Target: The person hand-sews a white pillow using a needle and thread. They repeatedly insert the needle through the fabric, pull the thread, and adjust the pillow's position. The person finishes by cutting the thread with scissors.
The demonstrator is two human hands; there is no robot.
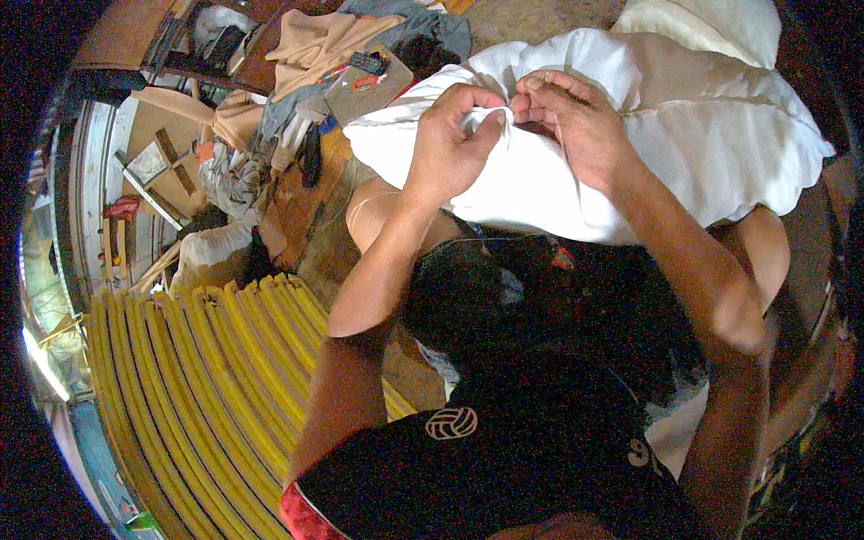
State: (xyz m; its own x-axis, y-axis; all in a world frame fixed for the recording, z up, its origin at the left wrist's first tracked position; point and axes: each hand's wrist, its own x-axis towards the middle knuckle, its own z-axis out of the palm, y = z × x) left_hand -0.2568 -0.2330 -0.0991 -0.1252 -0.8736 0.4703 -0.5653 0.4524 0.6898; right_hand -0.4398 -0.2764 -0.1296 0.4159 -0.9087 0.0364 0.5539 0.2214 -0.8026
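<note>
A large, plump white cushion [720,117] lies across my lap, a gathered seam running over its right part. My left hand [457,139] is closed, pinching a fold of the white cloth between thumb and fingers. Close beside it, my right hand [576,121] is also closed, with its fingertips together at the same fold. A thin pale thread [563,148] hangs from my right fingers over the cloth. Whether a needle is in those fingertips is too small to see. More fine thread loops over my left knee and crosses my lap.
Ridged yellow slats [207,360] stand at my lower left. Ahead to the left are a tan cloth [319,45], a board [369,90] with small tools on it, and heaped grey fabric [234,180]. Another white cushion [711,27] lies beyond mine.
</note>
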